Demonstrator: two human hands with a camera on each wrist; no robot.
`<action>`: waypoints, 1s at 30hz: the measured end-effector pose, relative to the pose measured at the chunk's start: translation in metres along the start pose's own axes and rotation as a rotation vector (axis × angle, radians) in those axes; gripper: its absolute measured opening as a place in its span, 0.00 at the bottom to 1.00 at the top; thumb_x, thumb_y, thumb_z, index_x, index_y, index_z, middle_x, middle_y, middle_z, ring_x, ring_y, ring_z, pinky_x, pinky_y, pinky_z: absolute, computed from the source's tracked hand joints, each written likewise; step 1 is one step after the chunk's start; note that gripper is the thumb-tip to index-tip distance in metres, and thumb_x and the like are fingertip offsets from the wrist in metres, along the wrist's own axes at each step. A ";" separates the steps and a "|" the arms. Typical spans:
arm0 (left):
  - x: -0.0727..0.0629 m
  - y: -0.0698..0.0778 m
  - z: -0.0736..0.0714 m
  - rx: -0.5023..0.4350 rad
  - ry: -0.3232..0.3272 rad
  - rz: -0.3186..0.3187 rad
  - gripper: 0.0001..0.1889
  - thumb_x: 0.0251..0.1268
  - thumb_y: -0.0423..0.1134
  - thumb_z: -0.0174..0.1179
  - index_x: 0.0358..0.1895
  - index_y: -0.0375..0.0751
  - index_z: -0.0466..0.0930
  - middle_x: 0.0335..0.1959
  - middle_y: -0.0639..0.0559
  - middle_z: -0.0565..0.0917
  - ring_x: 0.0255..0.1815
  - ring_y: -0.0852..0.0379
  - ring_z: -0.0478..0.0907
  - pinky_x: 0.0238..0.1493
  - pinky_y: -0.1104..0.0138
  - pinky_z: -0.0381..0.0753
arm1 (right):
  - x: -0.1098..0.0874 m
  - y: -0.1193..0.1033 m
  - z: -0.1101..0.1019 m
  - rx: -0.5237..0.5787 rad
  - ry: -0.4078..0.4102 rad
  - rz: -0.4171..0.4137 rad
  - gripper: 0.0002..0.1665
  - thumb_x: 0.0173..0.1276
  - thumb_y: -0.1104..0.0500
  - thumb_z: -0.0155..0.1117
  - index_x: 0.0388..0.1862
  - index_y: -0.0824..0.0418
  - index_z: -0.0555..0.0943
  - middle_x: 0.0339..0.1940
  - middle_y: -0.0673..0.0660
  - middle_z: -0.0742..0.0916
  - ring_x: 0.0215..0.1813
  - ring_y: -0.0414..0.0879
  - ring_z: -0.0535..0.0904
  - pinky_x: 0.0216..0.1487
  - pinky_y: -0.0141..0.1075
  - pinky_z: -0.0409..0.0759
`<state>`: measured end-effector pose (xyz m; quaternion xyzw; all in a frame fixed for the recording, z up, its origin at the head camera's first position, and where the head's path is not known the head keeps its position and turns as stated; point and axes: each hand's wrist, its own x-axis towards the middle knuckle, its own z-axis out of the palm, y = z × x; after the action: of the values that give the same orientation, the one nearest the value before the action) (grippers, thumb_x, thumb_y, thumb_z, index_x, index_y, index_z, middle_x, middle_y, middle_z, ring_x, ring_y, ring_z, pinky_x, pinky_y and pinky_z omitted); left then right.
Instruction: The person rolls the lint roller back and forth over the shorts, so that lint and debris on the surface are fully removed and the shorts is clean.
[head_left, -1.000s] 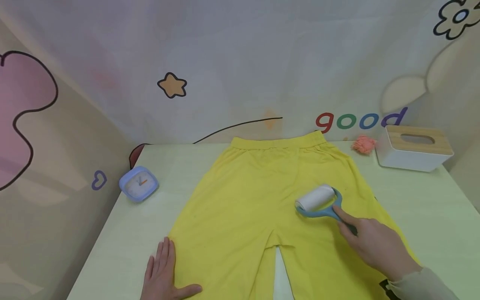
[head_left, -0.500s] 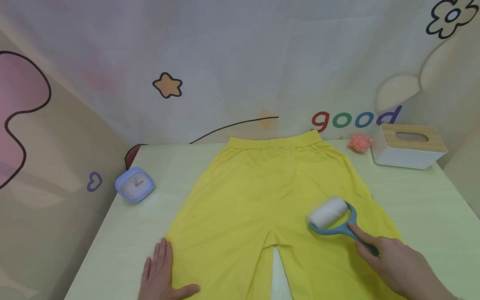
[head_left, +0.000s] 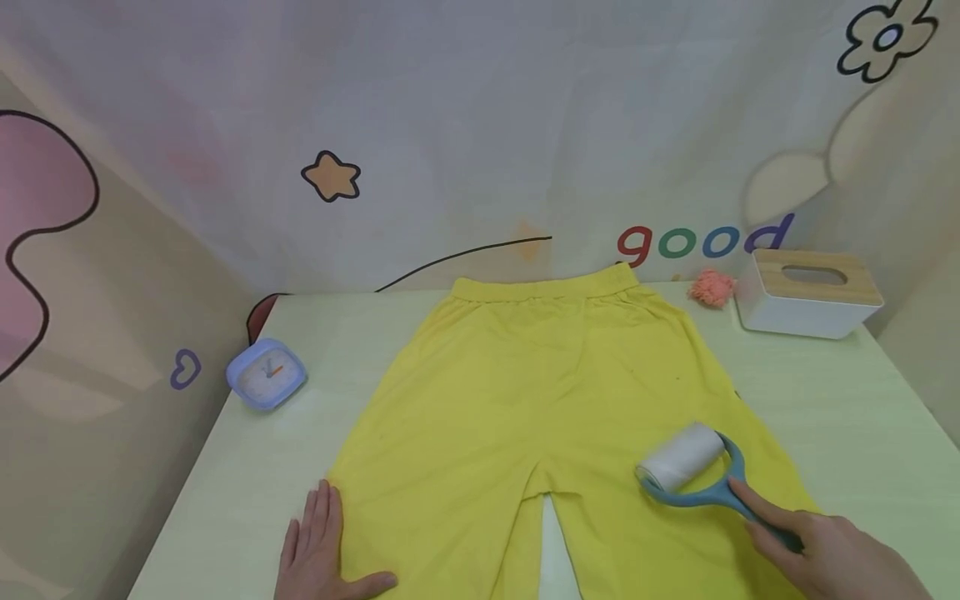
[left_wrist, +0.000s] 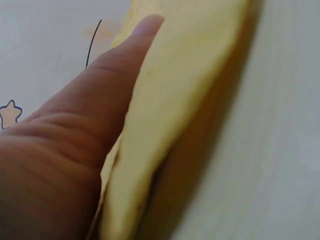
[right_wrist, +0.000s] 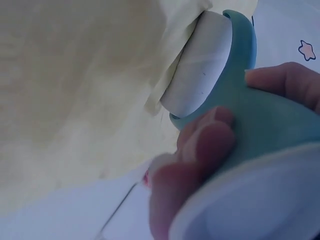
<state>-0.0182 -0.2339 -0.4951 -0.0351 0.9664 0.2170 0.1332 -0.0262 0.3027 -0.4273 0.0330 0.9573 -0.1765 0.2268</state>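
Note:
Yellow pants (head_left: 480, 392) lie spread on the table, waistband toward the back wall. My right hand (head_left: 840, 546) grips the blue handle of a lint roller (head_left: 684, 457), whose white roll rests on the leg at the right. In the right wrist view, fingers curl round the handle of the lint roller (right_wrist: 200, 65), and a few dark specks show on its white sheet. At the left edge of the pants my left hand (head_left: 315, 546) lies flat, fingers straight, thumb on the fabric. The left wrist view shows its thumb (left_wrist: 100, 85) against the yellow cloth (left_wrist: 175, 75).
A blue clock (head_left: 267, 374) sits at the table's left edge. At the back right stands a white tissue box (head_left: 806, 304) with a wooden lid, beside a small fluffy coral-coloured thing (head_left: 712, 287). A printed cloth wall (head_left: 465, 125) rises behind the pale green table (head_left: 862, 417).
My right hand has drawn the lint roller down and to the right over the right leg of the pants. The left hand stays at the edge. The head view has shifted slightly.

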 end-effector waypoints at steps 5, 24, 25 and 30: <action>0.001 -0.001 0.000 0.015 -0.008 -0.011 0.76 0.37 0.80 0.60 0.76 0.32 0.27 0.78 0.37 0.31 0.78 0.40 0.26 0.70 0.50 0.14 | -0.005 0.007 -0.001 0.010 -0.057 0.025 0.38 0.71 0.40 0.56 0.74 0.56 0.64 0.13 0.49 0.75 0.18 0.43 0.67 0.21 0.38 0.69; 0.001 -0.002 0.002 0.004 -0.020 -0.021 0.76 0.37 0.81 0.59 0.76 0.32 0.27 0.78 0.38 0.29 0.78 0.41 0.25 0.70 0.50 0.14 | -0.016 0.038 0.017 -0.005 0.083 0.009 0.34 0.70 0.47 0.62 0.72 0.55 0.68 0.11 0.46 0.69 0.15 0.40 0.66 0.19 0.29 0.62; 0.001 -0.002 0.002 0.003 -0.018 -0.018 0.76 0.37 0.81 0.59 0.76 0.32 0.27 0.78 0.38 0.29 0.78 0.42 0.24 0.69 0.50 0.13 | -0.018 0.038 0.018 0.008 0.093 0.021 0.34 0.69 0.47 0.63 0.71 0.55 0.69 0.11 0.46 0.69 0.15 0.40 0.65 0.18 0.29 0.61; 0.001 -0.002 0.003 0.009 -0.003 -0.011 0.75 0.38 0.81 0.59 0.76 0.32 0.27 0.78 0.37 0.30 0.78 0.41 0.25 0.70 0.50 0.14 | -0.026 0.041 0.014 0.036 0.106 0.072 0.34 0.66 0.47 0.66 0.67 0.59 0.73 0.10 0.45 0.67 0.14 0.40 0.62 0.18 0.29 0.56</action>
<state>-0.0179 -0.2341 -0.4984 -0.0394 0.9669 0.2120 0.1362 0.0088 0.3360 -0.4409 0.0810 0.9628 -0.1835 0.1813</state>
